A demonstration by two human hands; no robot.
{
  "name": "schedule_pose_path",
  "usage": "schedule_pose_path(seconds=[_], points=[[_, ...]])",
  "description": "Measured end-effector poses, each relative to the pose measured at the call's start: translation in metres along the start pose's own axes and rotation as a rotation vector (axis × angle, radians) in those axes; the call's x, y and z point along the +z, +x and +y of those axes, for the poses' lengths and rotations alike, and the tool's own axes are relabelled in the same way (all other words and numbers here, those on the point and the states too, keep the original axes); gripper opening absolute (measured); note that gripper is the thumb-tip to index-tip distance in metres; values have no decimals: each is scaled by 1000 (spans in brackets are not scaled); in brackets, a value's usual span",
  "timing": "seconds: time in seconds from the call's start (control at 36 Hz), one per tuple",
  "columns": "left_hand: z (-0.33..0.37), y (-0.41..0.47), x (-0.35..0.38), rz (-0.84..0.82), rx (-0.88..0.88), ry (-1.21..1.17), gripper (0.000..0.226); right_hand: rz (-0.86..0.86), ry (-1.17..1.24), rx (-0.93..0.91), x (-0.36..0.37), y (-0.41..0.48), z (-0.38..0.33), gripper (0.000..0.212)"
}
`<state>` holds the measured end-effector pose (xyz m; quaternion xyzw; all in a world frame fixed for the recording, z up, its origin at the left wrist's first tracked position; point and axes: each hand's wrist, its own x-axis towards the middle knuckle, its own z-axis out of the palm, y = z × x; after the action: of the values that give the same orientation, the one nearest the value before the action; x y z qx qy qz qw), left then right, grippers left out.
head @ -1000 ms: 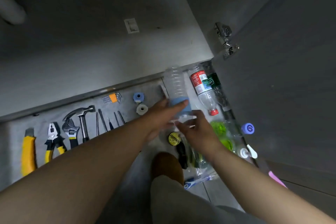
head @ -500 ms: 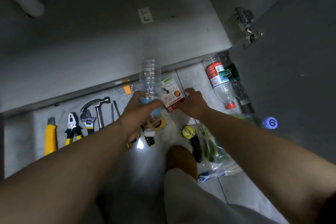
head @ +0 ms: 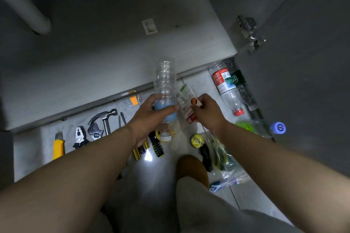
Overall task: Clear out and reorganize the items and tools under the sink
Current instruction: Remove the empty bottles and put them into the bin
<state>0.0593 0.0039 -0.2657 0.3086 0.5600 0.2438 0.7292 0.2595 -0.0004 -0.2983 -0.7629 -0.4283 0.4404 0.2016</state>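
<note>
Both over grey tile floor [head: 30,149]; left grip [head: 149,119] grasps clear bottle [head: 165,81]; right grip [head: 208,113] pinches carton [head: 186,100].

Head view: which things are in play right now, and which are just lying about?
In play: clear bottle, gripped by left hand; small carton, held by right hand.
Lying about: hammer, pliers, yellow utility knife, hex keys, red-capped bottle.

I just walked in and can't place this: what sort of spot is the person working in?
Probably a tiled floor before an open under-sink cabinet: a pipe runs down inside, a door hinge shows at right, and a hammer and pliers lie laid out.
</note>
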Motion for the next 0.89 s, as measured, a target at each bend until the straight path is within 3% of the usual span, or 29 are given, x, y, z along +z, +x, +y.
schedule_pose_path(seconds=[0.08,0.19,0.33,0.42,0.53,0.61,0.72,0.89], points=[[17,-12,14,-75,14,14,61,36,229,25,-27,-28,-11,5],[42,-38,35,-210,17,-19,56,18,455,-9,-64,-73,-32,12],[76,-86,67,-371,80,14,74,-84,671,-111,-103,-132,-61,11],[95,-123,90,-429,154,87,66,-31,569,-150,-126,-169,-73,9],[113,-179,129,-485,238,245,54,366,373,-303,-164,-221,-81,15],[128,-219,161,-520,297,356,50,442,311,-411,-197,-264,-82,6],[136,-266,203,-548,369,467,54,566,205,-459,-238,-322,-68,13],[101,-309,258,-673,319,563,60,169,486,-318,-277,-403,-24,32]])
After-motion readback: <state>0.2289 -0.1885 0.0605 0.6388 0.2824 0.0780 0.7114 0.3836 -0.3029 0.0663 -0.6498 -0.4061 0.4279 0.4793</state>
